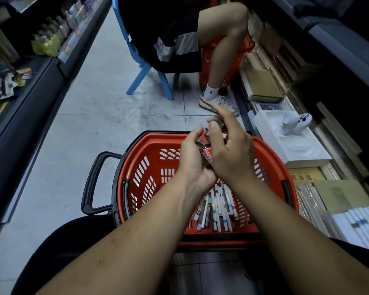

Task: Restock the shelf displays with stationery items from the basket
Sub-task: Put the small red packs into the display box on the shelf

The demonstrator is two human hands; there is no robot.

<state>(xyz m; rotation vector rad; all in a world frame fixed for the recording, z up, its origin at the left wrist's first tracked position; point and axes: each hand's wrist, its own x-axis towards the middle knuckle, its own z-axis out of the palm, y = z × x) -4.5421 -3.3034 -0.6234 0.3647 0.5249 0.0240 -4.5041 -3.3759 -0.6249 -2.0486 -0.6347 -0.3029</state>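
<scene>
A red plastic basket with a black handle stands on the floor in front of me. Several slim pen boxes with coloured bands lie at its bottom. Above the basket, my left hand and my right hand are pressed together around a small bundle of red-and-dark stationery packs. Both hands grip the bundle; most of it is hidden by my fingers. The low shelf display on my right holds stacked boxes and white packs.
A person sits on a blue chair just beyond the basket, one leg and shoe near a second red basket. A white box with a figurine lies on the right shelf. Dark shelving lines the left of the aisle.
</scene>
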